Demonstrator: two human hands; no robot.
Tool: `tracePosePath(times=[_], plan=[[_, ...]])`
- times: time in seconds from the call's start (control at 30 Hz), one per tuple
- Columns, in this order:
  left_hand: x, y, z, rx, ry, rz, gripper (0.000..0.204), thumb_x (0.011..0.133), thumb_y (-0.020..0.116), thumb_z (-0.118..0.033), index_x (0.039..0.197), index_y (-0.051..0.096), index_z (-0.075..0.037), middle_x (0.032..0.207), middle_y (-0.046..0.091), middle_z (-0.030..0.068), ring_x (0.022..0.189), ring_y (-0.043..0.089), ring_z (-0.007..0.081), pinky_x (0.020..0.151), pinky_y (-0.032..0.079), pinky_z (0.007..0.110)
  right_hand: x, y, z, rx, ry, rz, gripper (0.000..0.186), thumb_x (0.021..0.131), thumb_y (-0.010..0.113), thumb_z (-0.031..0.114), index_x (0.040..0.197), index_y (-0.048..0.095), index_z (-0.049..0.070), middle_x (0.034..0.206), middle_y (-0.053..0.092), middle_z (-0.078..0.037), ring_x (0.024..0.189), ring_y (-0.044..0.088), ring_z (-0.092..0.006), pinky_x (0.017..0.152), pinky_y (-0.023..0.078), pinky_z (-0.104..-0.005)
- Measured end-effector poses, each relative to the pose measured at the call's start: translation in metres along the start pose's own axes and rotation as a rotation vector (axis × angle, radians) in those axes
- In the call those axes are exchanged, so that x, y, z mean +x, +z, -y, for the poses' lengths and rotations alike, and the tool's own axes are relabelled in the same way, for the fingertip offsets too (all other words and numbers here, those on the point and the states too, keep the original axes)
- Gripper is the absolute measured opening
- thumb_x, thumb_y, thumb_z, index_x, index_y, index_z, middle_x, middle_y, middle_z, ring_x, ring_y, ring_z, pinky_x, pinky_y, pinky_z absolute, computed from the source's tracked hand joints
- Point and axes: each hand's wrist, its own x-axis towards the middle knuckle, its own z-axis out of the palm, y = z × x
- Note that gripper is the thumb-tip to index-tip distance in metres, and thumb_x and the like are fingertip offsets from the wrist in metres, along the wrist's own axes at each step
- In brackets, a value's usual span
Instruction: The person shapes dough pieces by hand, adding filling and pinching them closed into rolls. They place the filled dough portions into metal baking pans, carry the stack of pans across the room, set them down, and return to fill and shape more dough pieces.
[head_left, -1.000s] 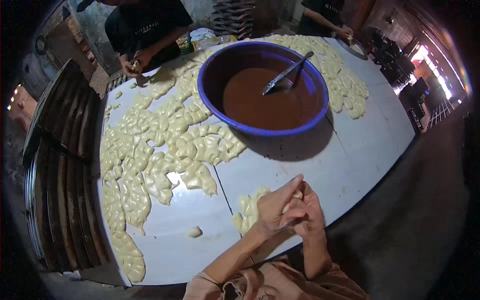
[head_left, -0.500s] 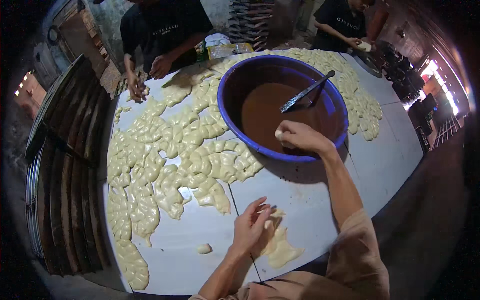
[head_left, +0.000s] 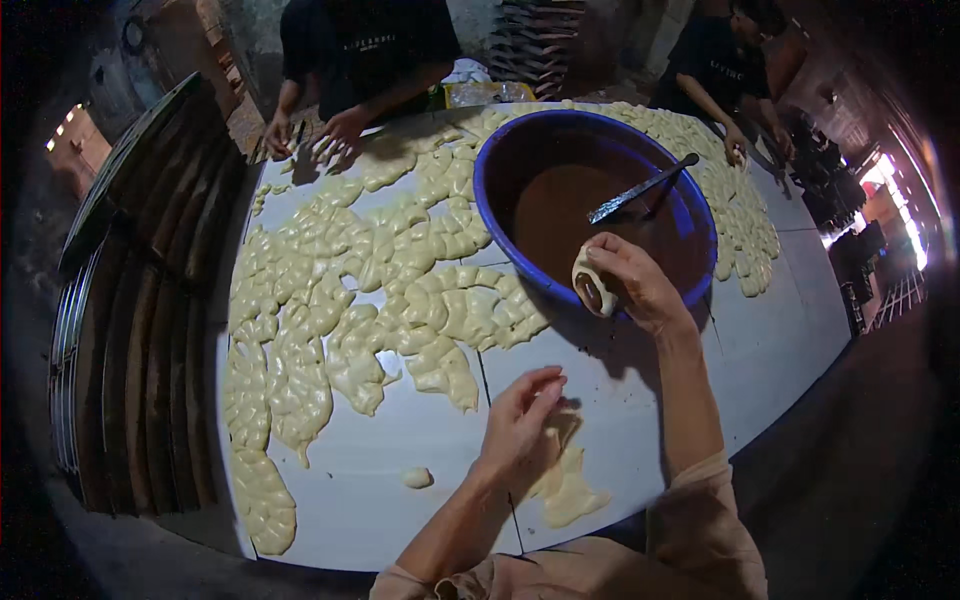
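Evidently pinched: a cream-coloured, oval piece of soft dough point(head_left: 580, 268) with a dark brown centre

At nine o'clock in the view, long dark trays point(head_left: 150, 330) stand stacked beside the white-topped table point(head_left: 370, 510). Joined lumps of glossy, pale yellow dough point(head_left: 400, 270) spread from half past seven up towards twelve. At eleven, a co-worker in a dark printed shirt point(head_left: 370, 60) has both hands near the table's far edge. Between six and seven lies a small, pale, rounded dough lump point(head_left: 417, 478). Near half past five the left hand point(head_left: 515, 430) is half-curled, thumb near the fingers; whether it holds anything I cannot tell. Just beside it, at five, sits a thin, pale yellow dough patch point(head_left: 572, 495).

At three, the right hand point(head_left: 640, 285) closes thumb and fingers on the oval piece, by the near rim of the round blue basin point(head_left: 482, 200), which contains a brown mass point(head_left: 560, 215) and a metal spatula point(head_left: 640, 190).
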Motion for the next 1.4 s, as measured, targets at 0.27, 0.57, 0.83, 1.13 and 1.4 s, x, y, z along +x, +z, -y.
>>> tracePosePath(times=[0.27,0.57,0.83,1.13,1.4], plan=[[-0.014,-0.016,-0.011,-0.62,-0.058,0.022,0.043,0.103,0.048,-0.035,0.127,0.056,0.0,0.119,0.064,0.0094,0.108,0.063,0.0215,0.096,0.05,0.04,-0.064,0.08,-0.07,0.213,0.019,-0.087,0.015,0.098,0.06,0.022,0.105,0.055,0.009,0.09,0.062,0.002,0.074,0.059,-0.0027,0.061,0.047,-0.0169],[-0.063,-0.084,0.013,-0.424,0.059,-0.326,0.024,0.095,0.065,-0.015,0.113,0.066,0.0,0.096,0.07,0.0045,0.079,0.065,0.0092,0.073,0.055,0.025,-0.107,0.172,-0.124,-0.668,-0.241,-0.101,0.049,0.086,0.065,0.001,0.133,0.05,-0.001,0.142,0.037,-0.016,0.114,0.059,-0.0255,0.091,0.053,-0.0365],[-0.095,-0.113,0.004,-0.121,0.181,-0.352,0.039,0.09,0.073,-0.02,0.122,0.065,0.001,0.095,0.07,0.0037,0.079,0.061,0.0068,0.067,0.05,0.022,-0.102,0.213,-0.152,-0.841,-0.482,-0.344,0.015,0.089,0.065,0.007,0.102,0.069,0.0,0.097,0.065,-0.012,0.093,0.063,-0.0215,0.076,0.051,-0.0313],[-0.12,-0.167,-0.039,-0.045,-0.101,-0.175,0.035,0.089,0.073,-0.026,0.116,0.068,-0.004,0.097,0.07,0.0047,0.08,0.065,0.0098,0.064,0.052,0.022,-0.116,0.241,-0.152,-0.385,-0.216,-0.074,0.031,0.089,0.066,0.009,0.119,0.067,0.002,0.111,0.064,-0.007,0.09,0.059,-0.0131,0.074,0.047,-0.0253],[-0.143,-0.174,-0.025,-0.07,0.066,-0.067,0.027,0.096,0.061,-0.017,0.119,0.065,-0.003,0.108,0.068,0.0064,0.094,0.067,0.0152,0.076,0.059,0.03,-0.108,0.27,-0.173,-0.383,-0.574,-0.301,0.015,0.086,0.071,0.006,0.1,0.068,0.004,0.121,0.054,-0.009,0.095,0.058,-0.0162,0.08,0.047,-0.0298]])
